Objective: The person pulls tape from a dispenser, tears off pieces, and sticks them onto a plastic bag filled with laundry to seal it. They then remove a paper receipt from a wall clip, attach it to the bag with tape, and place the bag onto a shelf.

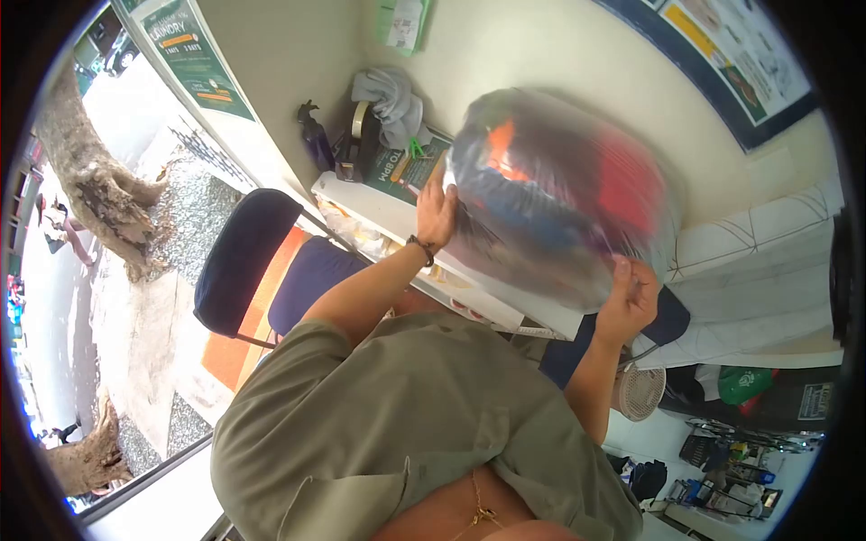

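A large clear plastic bag [550,203] filled with red, orange, blue and dark cloth rests on the white counter [487,293] against the wall. My left hand [437,216] touches the bag's left side, its fingers close together and pointing up; a dark bracelet is on that wrist. At the bag's lower right, my right hand [629,302] pinches the edge of the plastic between thumb and fingers.
Left of the bag are a dark spray bottle [316,137], a grey cloth [393,104] and a green sign [413,171]. A dark blue chair [248,261] stands at left. A beige round fan or basket [639,393] is at lower right. Outside, a person [59,224] is near a tree trunk.
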`<state>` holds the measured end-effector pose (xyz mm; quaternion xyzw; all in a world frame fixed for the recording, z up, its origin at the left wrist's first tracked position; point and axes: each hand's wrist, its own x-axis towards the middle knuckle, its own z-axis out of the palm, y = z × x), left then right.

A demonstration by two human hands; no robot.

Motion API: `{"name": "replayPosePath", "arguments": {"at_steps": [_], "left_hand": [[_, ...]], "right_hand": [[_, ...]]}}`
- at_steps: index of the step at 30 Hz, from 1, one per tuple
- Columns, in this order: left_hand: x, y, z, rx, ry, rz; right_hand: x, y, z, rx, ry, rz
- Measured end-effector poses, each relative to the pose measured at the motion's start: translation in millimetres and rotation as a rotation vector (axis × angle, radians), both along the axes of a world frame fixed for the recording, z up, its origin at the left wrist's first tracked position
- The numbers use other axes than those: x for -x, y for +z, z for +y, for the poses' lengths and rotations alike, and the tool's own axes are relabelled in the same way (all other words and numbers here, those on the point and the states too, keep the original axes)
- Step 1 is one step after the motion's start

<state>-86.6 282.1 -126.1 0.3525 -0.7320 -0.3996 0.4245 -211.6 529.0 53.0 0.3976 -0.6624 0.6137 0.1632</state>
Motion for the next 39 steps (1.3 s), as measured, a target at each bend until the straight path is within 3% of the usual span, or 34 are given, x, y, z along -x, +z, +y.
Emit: {"name": "replayPosePath", "arguments": {"at_steps": [1,2,3,9,12,15,18,21,22,26,29,32,36,39], "left_hand": [[-1,-18,-10,0.317,0.022,-0.042],[-7,-23,-9,0.175,-0.046,-0.021],[-25,4,5,0.029,-0.116,-0.002],[-82,6,25,-0.109,-0.358,0.069],[-79,10,10,-0.230,-0.243,0.188],[-49,37,-2,0.008,-0.049,0.327],[-17,27,4,-0.191,-0.061,0.509],[-24,16,11,-0.294,-0.173,0.483],[-31,15,5,-0.138,-0.247,0.366],[-34,36,4,-0.108,-0.302,0.174],[-43,36,-11,-0.090,-0.425,0.067],[-48,15,-16,-0.285,-0.452,0.592],[-91,-13,-15,-0.276,-0.406,0.413],[-136,-21,-1,-0.254,-0.162,0.131]], "right_hand": [[-11,2,-9,-0.036,0.017,0.005],[-21,4,-19,-0.060,0.019,0.026],[-31,6,-27,-0.090,0.021,0.045],[-60,33,-78,-0.210,-0.007,0.067],[-72,51,-107,-0.205,0.021,0.143],[-87,55,-129,-0.219,0.056,0.235],[-96,62,-139,-0.282,0.058,0.445],[-95,70,-131,-0.320,0.060,0.588],[-93,70,-129,-0.328,0.058,0.609],[-95,58,-128,-0.336,0.089,0.431],[-113,46,-156,-0.359,0.235,0.307],[-136,17,-210,-0.338,0.495,0.083],[-165,-51,-303,-0.569,0.533,-0.340],[-152,-150,-363,-0.677,0.356,-0.276]]}}
